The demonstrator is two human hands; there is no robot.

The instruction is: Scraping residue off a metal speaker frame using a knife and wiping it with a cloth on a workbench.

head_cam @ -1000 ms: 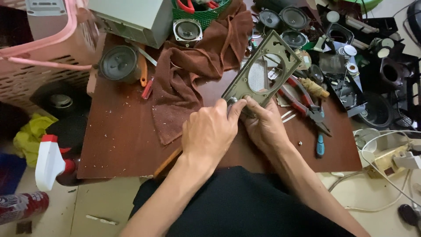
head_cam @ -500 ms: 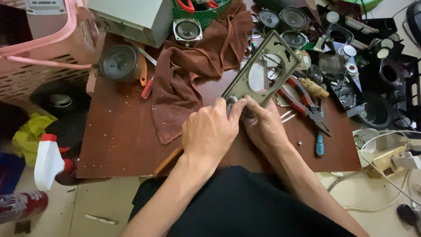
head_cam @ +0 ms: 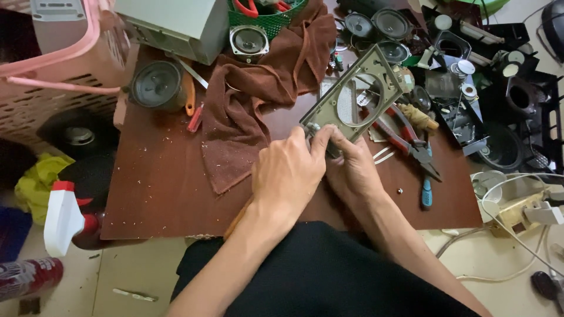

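A grey-green rectangular frame panel (head_cam: 341,94) with a round opening stands tilted on the brown board (head_cam: 158,188). My left hand (head_cam: 288,173) grips its near corner, thumb and fingers pinched around the edge. My right hand (head_cam: 352,170) lies beside it, fingers closed on the same near corner, and a small dark part shows between the fingers. What the right fingers hold besides the panel cannot be made out.
A brown cloth (head_cam: 247,100) lies left of the panel. Red-handled pliers (head_cam: 405,141) and a blue screwdriver (head_cam: 427,191) lie to the right. Loose speakers (head_cam: 157,85), a green basket (head_cam: 267,20), a pink basket (head_cam: 53,70), a spray bottle (head_cam: 61,217) and cables (head_cam: 517,235) surround the board.
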